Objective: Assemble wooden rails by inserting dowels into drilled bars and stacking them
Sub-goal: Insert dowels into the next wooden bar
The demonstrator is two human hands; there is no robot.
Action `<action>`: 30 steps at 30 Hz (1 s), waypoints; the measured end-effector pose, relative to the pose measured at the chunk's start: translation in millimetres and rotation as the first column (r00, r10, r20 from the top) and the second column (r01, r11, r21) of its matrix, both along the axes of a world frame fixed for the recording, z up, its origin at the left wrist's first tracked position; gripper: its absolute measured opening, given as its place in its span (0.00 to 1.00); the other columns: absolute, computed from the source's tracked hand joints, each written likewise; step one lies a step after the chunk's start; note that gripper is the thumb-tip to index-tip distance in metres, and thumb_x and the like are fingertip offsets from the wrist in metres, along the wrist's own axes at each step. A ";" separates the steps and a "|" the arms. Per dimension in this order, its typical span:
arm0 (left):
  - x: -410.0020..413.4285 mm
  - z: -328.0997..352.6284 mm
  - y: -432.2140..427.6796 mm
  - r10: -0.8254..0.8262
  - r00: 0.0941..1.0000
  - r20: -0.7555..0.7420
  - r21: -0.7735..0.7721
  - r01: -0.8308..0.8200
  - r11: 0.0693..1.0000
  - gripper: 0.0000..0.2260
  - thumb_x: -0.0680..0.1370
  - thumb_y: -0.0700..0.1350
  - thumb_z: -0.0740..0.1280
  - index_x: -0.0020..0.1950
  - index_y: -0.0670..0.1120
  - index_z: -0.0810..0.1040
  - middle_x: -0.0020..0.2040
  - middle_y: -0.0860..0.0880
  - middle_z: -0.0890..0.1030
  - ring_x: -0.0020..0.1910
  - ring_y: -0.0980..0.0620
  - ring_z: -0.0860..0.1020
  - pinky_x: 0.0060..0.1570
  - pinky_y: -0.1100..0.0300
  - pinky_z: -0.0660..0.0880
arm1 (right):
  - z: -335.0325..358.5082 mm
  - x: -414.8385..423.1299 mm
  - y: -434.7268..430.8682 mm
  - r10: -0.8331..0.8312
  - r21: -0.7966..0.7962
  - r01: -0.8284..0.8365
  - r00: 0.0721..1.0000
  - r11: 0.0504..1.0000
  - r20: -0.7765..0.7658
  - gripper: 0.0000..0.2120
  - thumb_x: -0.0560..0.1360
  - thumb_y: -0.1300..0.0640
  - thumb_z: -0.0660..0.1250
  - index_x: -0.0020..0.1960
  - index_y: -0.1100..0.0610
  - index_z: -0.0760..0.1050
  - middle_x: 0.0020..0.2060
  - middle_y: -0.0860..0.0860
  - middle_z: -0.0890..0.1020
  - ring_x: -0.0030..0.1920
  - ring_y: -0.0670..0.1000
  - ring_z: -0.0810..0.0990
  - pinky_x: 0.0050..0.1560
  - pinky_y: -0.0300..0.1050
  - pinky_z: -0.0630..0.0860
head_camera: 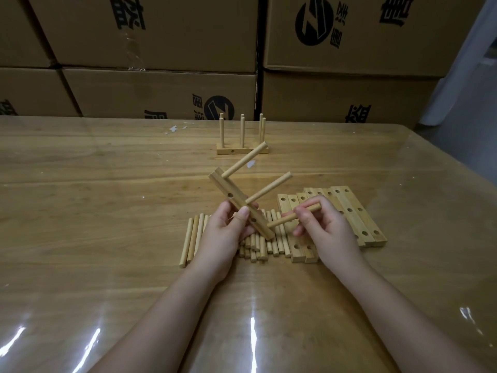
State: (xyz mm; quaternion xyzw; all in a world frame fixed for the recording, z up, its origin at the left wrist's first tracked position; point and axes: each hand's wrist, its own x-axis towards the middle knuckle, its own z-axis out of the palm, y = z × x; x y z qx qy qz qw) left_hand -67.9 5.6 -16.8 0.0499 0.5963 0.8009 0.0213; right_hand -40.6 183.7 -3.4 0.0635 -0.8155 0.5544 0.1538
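One wide-angle camera, worn on the person's head, looks forward and down from the near edge of the glossy, film-covered wooden worktop [107,184]. The left hand [228,232] and right hand [325,232] sit close at centre; stacked brown cardboard boxes [161,36] rise behind the far edge.

Likely warehouse, stacked printed cartons [150,30], worktable [80,184]

Boxes [161,36] stand stacked behind the table's [80,184] far edge. A rail [242,150] stands near that edge, about midway along it. At the table's middle lie loose dowels [193,238], with loose bars [355,211] in a row just to their right. Above the loose dowels the left hand [226,232] holds a tilted bar [236,204], two dowels [269,189] jutting from it to the far right. To its right, above the loose bars, the right hand [322,227] holds a dowel [285,219], its end at the bar's near end.
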 end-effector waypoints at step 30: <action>8.3 7.2 -2.4 -0.029 0.995 -0.094 -0.046 0.024 0.999 0.12 0.76 0.51 0.64 0.52 0.44 0.80 0.46 0.46 0.83 0.44 0.46 0.81 0.42 0.50 0.80 | 14.2 13.4 -5.4 0.037 -0.171 -0.038 0.999 0.985 -0.007 0.05 0.74 0.58 0.66 0.40 0.55 0.77 0.29 0.49 0.78 0.29 0.46 0.76 0.32 0.36 0.75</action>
